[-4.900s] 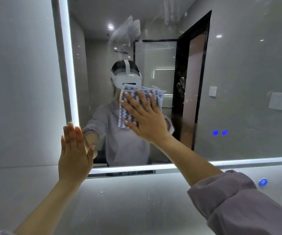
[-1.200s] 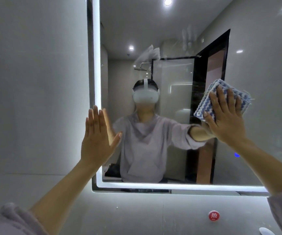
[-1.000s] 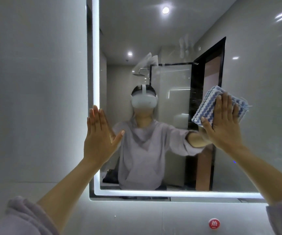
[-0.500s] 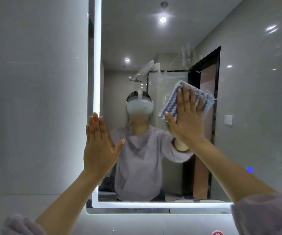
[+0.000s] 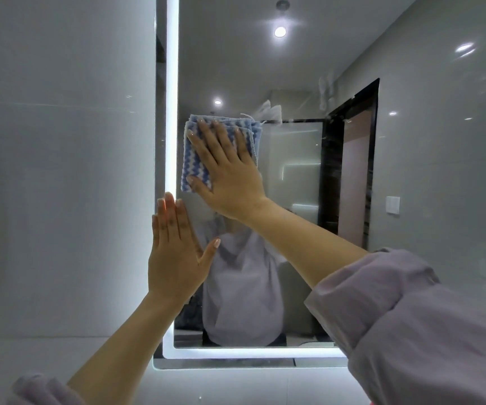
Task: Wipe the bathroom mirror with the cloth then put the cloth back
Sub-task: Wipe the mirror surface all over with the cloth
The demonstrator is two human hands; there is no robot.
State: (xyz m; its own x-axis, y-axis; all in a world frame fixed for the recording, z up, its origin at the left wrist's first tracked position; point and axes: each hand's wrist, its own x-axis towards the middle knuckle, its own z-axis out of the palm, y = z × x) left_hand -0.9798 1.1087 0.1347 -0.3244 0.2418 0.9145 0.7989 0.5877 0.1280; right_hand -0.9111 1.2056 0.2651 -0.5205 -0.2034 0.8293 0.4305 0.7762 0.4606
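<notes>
The lit-edged bathroom mirror (image 5: 411, 176) fills the wall ahead. A folded blue-and-white zigzag cloth (image 5: 196, 159) lies flat against the glass near the mirror's left edge. My right hand (image 5: 230, 168) presses it there with straight, spread fingers, covering most of it. Below it, my left hand (image 5: 174, 252) rests flat and upright against the mirror's glowing left border, fingers together and thumb out. My reflection is mostly hidden behind both arms.
Grey wall tiles (image 5: 60, 171) lie left of and under the mirror. White smears (image 5: 271, 111) mark the glass right of the cloth. The mirror's bright bottom strip (image 5: 250, 353) runs under my arms. The glass reflects a dark door frame and ceiling lights.
My right hand has slid the cloth leftwards across the glass, from the right of the reflected door frame to near the left edge. My left hand has stayed flat on the left border.
</notes>
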